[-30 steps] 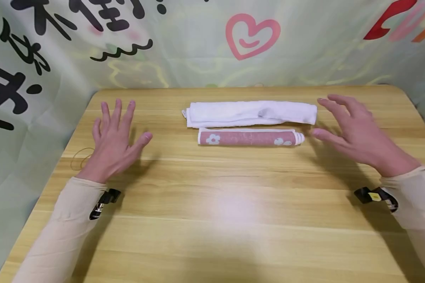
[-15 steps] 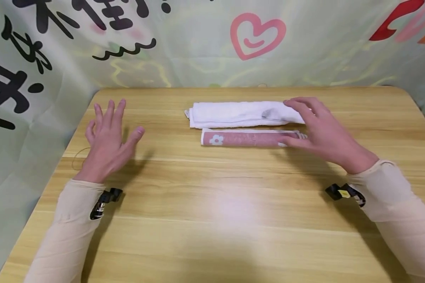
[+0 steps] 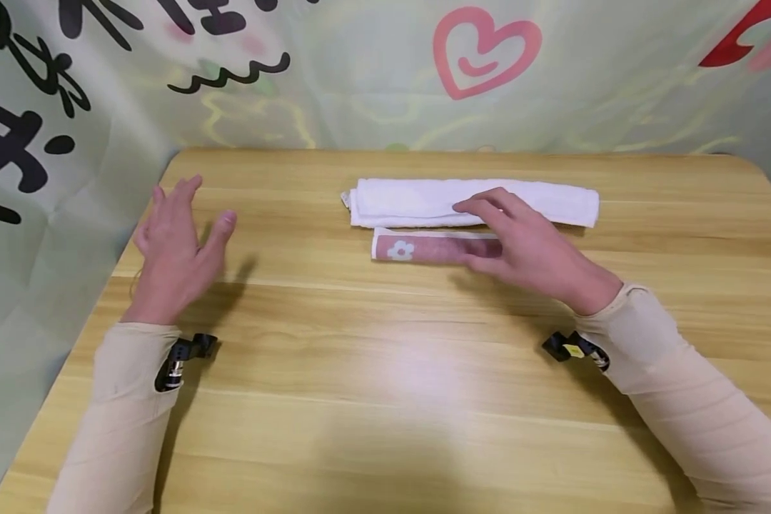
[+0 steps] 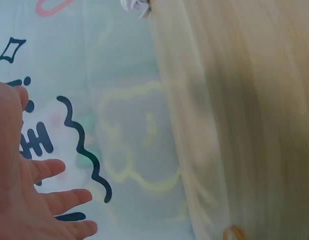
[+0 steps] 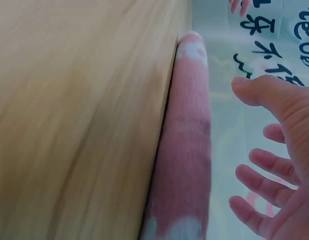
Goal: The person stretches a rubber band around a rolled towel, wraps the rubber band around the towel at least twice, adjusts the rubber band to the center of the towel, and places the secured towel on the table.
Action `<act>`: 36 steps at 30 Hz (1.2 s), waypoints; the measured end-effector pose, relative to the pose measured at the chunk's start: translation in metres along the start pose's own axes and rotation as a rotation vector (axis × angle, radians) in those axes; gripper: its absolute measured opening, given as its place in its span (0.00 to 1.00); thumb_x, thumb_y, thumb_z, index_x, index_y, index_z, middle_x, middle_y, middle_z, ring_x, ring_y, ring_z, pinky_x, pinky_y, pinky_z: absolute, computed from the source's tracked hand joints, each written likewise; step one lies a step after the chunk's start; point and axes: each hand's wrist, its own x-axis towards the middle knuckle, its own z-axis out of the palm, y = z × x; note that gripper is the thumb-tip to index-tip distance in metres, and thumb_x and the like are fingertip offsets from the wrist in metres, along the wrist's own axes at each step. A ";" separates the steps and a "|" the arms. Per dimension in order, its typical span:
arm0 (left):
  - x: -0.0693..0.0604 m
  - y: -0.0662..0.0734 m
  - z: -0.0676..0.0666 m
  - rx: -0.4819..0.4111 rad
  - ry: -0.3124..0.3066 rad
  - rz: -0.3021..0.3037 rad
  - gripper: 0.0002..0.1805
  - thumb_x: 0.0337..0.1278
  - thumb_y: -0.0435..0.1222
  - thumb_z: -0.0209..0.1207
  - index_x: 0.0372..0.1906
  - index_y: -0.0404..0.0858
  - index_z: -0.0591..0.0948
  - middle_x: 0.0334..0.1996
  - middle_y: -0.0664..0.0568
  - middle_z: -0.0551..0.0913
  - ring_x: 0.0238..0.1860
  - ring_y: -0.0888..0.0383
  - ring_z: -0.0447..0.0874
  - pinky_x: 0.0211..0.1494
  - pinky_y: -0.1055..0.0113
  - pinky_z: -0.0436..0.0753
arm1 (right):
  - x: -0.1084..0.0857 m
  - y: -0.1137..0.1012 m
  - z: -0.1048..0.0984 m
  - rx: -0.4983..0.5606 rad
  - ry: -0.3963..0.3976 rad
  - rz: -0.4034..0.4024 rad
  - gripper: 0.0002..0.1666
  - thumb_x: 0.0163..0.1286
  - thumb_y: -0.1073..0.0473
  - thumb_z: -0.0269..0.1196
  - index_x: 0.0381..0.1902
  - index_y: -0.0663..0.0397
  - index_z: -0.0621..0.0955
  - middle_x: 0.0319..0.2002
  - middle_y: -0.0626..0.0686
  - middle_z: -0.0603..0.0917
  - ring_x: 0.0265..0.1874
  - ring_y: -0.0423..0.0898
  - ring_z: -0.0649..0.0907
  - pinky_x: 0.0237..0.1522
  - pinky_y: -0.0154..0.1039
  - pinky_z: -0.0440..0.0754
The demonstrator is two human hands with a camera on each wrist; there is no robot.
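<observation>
A rolled pink towel with white flowers lies on the wooden table. Just behind it is a long folded white towel. My right hand hovers over the right part of the pink roll and hides that end. In the right wrist view, its fingers are spread, with a gap between them and the pink towel. Over at the table's left side, my left hand is raised with fingers extended, holding nothing.
Near the left hand lies a thin rubber band, mostly hidden in the head view. A printed cloth backdrop hangs behind the table and along its left side.
My right hand has moved left, from beside the towels' right end to above the pink roll. My left hand has drifted slightly left. Both towels appear to stay in place.
</observation>
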 end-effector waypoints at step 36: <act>0.000 -0.062 -0.030 0.212 -0.207 -0.219 0.29 0.67 0.53 0.64 0.58 0.34 0.76 0.56 0.29 0.81 0.54 0.32 0.78 0.62 0.28 0.54 | 0.023 -0.020 0.031 0.019 -0.172 0.003 0.30 0.59 0.51 0.79 0.56 0.56 0.84 0.49 0.56 0.85 0.50 0.54 0.81 0.55 0.52 0.82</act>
